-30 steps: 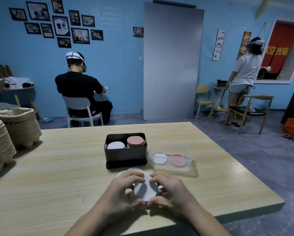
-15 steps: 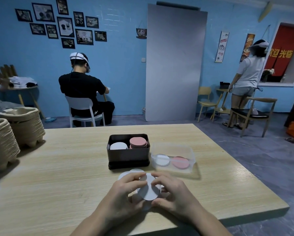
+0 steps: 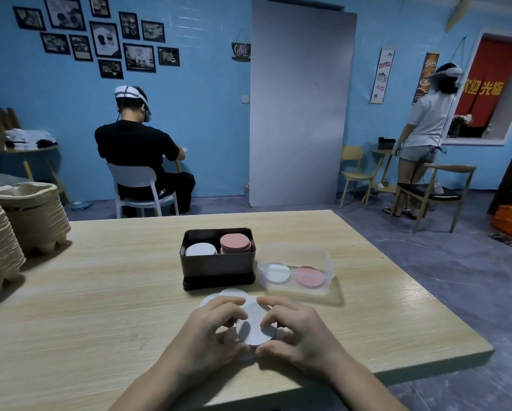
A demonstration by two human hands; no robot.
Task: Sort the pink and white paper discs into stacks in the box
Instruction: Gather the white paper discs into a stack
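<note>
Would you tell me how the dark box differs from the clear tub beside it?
The dark box is opaque and taller; the clear tub is see-through and lower. The dark box holds thick stacks, its pink stack near the rim; the clear tub holds thin layers. Both keep white discs left, pink discs right.

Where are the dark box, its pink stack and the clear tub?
dark box (image 3: 218,269), head view, front wall.
pink stack (image 3: 234,241), head view, top disc.
clear tub (image 3: 293,253), head view, far wall.
</note>
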